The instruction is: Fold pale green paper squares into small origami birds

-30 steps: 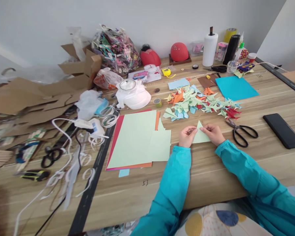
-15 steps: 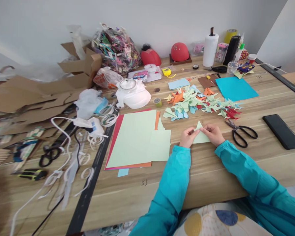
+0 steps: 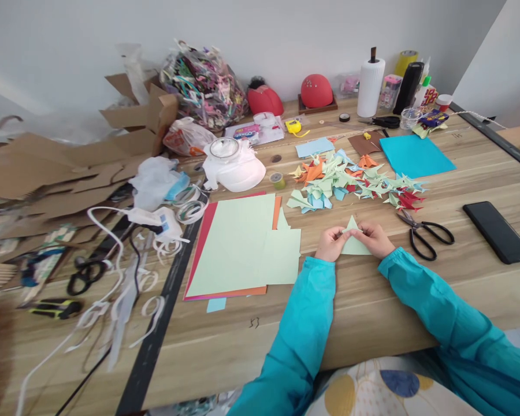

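Between both hands is a small piece of pale green paper [image 3: 356, 246], folded to a point at its far end. My left hand [image 3: 329, 243] pinches its left side, and my right hand [image 3: 376, 238] grips it from the right, with the thumbs close together on the fold. Just beyond lies a heap of folded paper cranes [image 3: 329, 178] in green, orange, blue and red. Left of my hands, a square green sheet [image 3: 282, 257] overlaps a stack of larger coloured sheets [image 3: 234, 245]. Black-handled scissors [image 3: 424, 234] rest right of my right hand.
A black phone [image 3: 499, 232] lies at the right, and a bright blue sheet [image 3: 417, 156] behind the scissors. Toward the left are a white power strip [image 3: 156, 222] with cables, black scissors [image 3: 85, 274] and flattened cardboard [image 3: 60, 185]. A white bottle [image 3: 370, 88] stands at the back.
My thumbs have shifted slightly on the green paper, the right thumb now lying more across the fold. Both hands stay in nearly the same place.
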Motion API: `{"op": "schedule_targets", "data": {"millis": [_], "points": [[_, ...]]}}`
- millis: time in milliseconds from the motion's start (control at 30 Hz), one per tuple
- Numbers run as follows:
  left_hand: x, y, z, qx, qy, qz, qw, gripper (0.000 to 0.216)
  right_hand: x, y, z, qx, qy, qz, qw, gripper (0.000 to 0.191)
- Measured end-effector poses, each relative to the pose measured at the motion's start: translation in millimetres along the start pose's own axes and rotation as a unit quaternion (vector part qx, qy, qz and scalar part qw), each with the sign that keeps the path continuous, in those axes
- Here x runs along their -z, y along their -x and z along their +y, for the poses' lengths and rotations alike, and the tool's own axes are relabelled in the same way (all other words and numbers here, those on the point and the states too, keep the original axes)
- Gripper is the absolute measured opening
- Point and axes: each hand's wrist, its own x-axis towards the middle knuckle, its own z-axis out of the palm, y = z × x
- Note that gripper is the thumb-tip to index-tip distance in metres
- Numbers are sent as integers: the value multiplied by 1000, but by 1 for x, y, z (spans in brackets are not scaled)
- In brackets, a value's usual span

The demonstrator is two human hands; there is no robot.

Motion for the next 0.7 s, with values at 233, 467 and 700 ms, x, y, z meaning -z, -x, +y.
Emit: {"op": "schedule_targets", "data": {"millis": [233, 467, 700], "points": [[-2, 2, -1, 33, 102, -30, 994, 35, 2, 1, 2, -64, -138, -35, 988, 38], [-4, 3, -1, 93, 180, -24, 979, 34, -1, 3, -3, -141, -257, -29, 955, 38], [2, 5, 1, 69, 101, -88, 989, 29, 3, 4, -6, -165, -228, -76, 956, 37]]}}
